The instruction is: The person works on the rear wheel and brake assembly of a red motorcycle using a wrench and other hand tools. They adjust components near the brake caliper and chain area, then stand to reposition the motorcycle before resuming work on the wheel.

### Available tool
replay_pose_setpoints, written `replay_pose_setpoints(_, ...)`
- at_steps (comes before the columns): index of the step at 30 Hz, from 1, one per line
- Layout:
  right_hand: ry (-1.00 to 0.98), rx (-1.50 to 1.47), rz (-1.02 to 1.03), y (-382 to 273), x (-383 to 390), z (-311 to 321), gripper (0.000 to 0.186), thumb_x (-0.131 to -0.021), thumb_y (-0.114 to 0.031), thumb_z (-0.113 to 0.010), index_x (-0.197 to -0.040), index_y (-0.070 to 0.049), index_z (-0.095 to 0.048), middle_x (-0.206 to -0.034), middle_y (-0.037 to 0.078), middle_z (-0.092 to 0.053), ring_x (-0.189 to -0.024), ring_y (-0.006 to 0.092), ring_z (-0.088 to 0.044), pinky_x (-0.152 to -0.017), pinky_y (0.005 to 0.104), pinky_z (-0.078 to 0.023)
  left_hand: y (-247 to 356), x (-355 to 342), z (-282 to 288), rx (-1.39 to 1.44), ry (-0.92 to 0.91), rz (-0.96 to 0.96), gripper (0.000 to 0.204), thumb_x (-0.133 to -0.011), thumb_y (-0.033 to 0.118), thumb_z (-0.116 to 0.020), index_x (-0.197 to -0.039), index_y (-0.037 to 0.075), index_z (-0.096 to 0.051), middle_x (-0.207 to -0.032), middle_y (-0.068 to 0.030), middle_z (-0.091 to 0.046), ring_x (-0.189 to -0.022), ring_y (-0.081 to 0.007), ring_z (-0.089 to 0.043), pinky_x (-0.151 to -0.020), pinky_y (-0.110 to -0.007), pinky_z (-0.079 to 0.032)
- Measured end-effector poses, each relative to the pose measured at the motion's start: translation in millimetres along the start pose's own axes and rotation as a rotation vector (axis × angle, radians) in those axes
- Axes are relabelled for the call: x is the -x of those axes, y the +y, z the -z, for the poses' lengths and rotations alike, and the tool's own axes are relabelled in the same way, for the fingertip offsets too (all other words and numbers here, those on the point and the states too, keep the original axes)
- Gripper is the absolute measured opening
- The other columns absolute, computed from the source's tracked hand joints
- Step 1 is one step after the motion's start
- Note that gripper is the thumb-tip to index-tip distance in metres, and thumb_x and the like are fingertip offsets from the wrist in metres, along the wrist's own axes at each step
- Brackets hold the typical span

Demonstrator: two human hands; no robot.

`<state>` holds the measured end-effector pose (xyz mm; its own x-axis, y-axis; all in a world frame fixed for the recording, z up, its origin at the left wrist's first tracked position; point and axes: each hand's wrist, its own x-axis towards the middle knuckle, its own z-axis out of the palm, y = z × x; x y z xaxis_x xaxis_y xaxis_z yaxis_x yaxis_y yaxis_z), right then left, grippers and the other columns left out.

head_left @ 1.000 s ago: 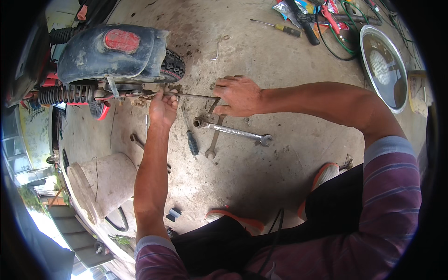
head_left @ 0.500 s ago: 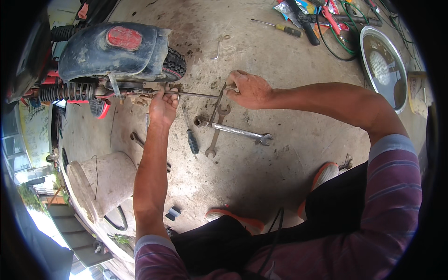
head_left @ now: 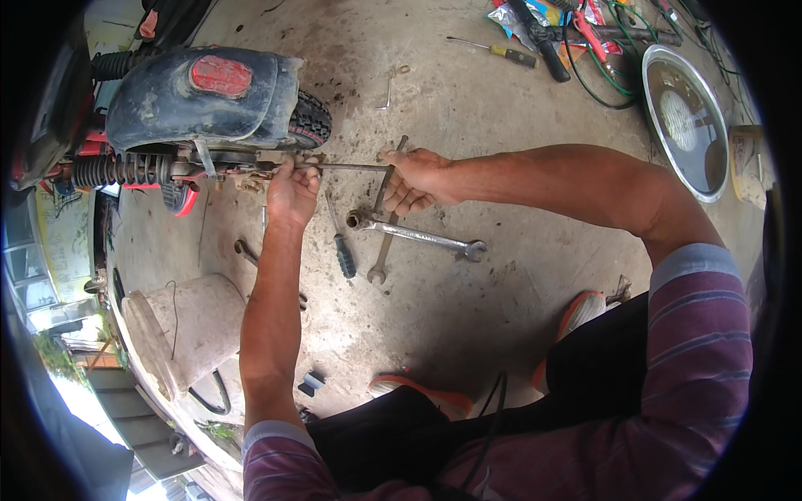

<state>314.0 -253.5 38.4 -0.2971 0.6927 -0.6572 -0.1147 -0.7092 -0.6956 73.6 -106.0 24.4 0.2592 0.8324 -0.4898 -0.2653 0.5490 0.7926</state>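
A T-handle wrench (head_left: 355,168) reaches from the rear wheel's hub area out to the right, its dark crossbar tilted across the far end. My left hand (head_left: 292,194) is closed around the shaft close to the hub; the wrench's tip is hidden there. At the crossbar, my right hand (head_left: 419,179) has its thumb and curled fingers against the bar near the junction. Below it on the concrete lie a chrome wrench (head_left: 422,235) and, crossing under it, a dull open-end wrench (head_left: 384,255). A screwdriver (head_left: 344,256) with a dark handle lies between my forearms.
The vehicle's dirty black rear fender (head_left: 192,104), tire (head_left: 310,119) and coil spring (head_left: 125,169) occupy the left. A whitish bucket (head_left: 188,326) lies near my left forearm. Far right are a metal basin (head_left: 717,159), cables and a yellow-handled screwdriver (head_left: 514,55). An L-shaped key (head_left: 388,93) lies beyond my hands.
My right hand has slid down from the crossbar's upper end toward its middle, with its fingers now lower. My left hand stays on the shaft near the hub.
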Motion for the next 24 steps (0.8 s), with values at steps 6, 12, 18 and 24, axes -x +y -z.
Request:
replay_pose_setpoints(6, 0.474, 1.005, 0.403, 20.5, -2.4, 30.5, 0.057, -0.095, -0.051, -0.041, -0.114, 0.000, -0.055, -0.120, 0.021, -0.056, -0.100, 0.0324, -0.061, -0.083, 0.0436, -0.051, -3.5, -4.6, 7.2, -0.054, 0.025, 0.030, 0.020, -0.101, 0.023, -0.045, -0.096, 0.009, -0.058, -0.086, -0.0103, -0.066, -0.068, -0.0165, -0.059, -0.057, -0.025, -0.050)
replay_pose_setpoints(12, 0.432, 1.132, 0.783, 23.0, 4.0, 19.8, 0.051, -0.092, -0.049, -0.050, -0.102, 0.000, -0.058, -0.106, 0.020, -0.060, -0.095, 0.0350, -0.061, -0.082, 0.0451, -0.050, -1.6, -3.4, 5.6, -0.048, 0.032, 0.022, 0.025, -0.100, 0.026, -0.046, -0.096, 0.005, -0.058, -0.082, -0.0086, -0.064, -0.067, -0.0165, -0.059, -0.059, -0.027, -0.050)
replay_pose_setpoints(18, -0.016, -0.162, -0.011, 6.3, -12.5, 14.0, 0.057, -0.099, -0.052, -0.037, -0.086, -0.003, -0.063, -0.088, 0.011, -0.065, -0.080, 0.0188, -0.063, -0.067, 0.0326, -0.049, 1.9, -3.3, 3.0, 0.025, 0.015, 0.009, 0.020, -0.100, 0.023, -0.046, -0.096, 0.006, -0.056, -0.086, -0.0105, -0.065, -0.069, -0.0172, -0.059, -0.059, -0.026, -0.050)
replay_pose_setpoints(24, 0.189, 0.437, 0.208, 20.6, -16.0, 20.4, 0.052, -0.097, -0.048, -0.041, -0.097, 0.000, -0.061, -0.087, 0.013, -0.066, -0.080, 0.0248, -0.065, -0.071, 0.0372, -0.051, -2.3, -5.5, 4.8, -0.051, 0.016, 0.001, 0.022, -0.100, 0.025, -0.049, -0.095, 0.006, -0.058, -0.080, -0.0079, -0.064, -0.070, -0.0179, -0.061, -0.058, -0.027, -0.051)
